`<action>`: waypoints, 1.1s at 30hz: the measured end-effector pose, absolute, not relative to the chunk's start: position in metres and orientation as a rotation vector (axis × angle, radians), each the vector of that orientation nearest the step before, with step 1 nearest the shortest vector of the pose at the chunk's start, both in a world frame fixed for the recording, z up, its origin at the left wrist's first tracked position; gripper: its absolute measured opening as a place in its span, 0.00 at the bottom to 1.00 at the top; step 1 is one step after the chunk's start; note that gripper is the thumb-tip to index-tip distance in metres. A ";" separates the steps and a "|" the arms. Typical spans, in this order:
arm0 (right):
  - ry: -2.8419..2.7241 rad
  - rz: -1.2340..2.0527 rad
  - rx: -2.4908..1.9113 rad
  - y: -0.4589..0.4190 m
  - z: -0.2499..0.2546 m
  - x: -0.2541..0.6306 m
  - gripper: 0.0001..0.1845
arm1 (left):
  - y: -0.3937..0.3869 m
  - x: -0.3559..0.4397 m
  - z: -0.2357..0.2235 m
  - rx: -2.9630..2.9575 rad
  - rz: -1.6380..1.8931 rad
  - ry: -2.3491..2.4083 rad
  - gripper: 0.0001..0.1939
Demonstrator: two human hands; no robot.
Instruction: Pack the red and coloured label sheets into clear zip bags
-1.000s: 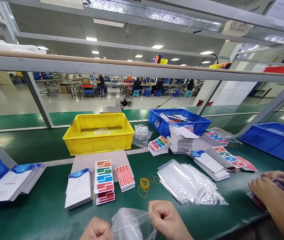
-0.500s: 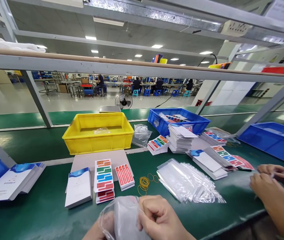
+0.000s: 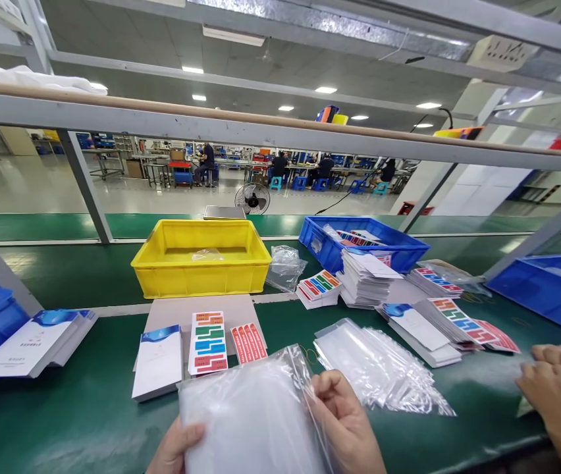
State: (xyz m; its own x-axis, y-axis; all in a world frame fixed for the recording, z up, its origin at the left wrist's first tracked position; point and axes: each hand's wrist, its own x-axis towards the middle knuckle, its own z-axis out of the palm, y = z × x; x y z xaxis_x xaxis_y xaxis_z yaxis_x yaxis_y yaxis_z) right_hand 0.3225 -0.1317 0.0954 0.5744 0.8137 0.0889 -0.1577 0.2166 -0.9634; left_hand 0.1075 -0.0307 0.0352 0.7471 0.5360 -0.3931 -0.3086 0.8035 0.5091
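Observation:
A clear plastic bag (image 3: 251, 415), possibly several layers thick, is spread flat between my hands at the front of the table. My left hand (image 3: 176, 447) grips its left side, thumb on top. With closed fingers, my right hand (image 3: 342, 418) pinches the right edge. Just beyond the bag lie a stack of white-and-blue booklets (image 3: 158, 362), coloured sticker sheets (image 3: 208, 342) and red-and-white cards (image 3: 249, 343). A pile of clear bags (image 3: 379, 365) lies right of my right hand. Rubber bands (image 3: 310, 355) show partly behind the bag.
Behind stand a yellow bin (image 3: 201, 280) and a blue bin (image 3: 359, 243) holding sheets. More booklets (image 3: 33, 342) lie at left, and stacked papers (image 3: 367, 280) at right. A co-worker's hands (image 3: 560, 388) are at the right edge. A shelf rail (image 3: 261, 128) crosses above.
The bunched plastic in my hands is now spread out flat, and my hands are farther apart. It now covers most of the rubber bands. The view has shifted slightly.

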 end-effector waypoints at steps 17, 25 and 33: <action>-0.495 1.345 -0.942 -0.132 0.033 0.327 0.27 | -0.012 0.123 0.088 0.825 0.455 0.601 0.33; -0.405 1.414 -0.922 -0.114 0.022 0.308 0.27 | -0.013 0.141 0.111 1.151 0.384 0.603 0.27; -0.438 1.209 -0.999 -0.136 0.020 0.344 0.21 | 0.005 0.150 0.136 1.543 0.335 0.797 0.24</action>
State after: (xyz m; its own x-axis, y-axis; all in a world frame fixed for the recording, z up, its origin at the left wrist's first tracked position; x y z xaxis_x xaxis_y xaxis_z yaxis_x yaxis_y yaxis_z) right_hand 0.3444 -0.1364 0.0200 0.3404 0.9158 -0.2134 -0.5670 0.0188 -0.8235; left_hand 0.1495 0.0052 0.1358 0.7140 0.6561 -0.2444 0.2853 0.0461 0.9573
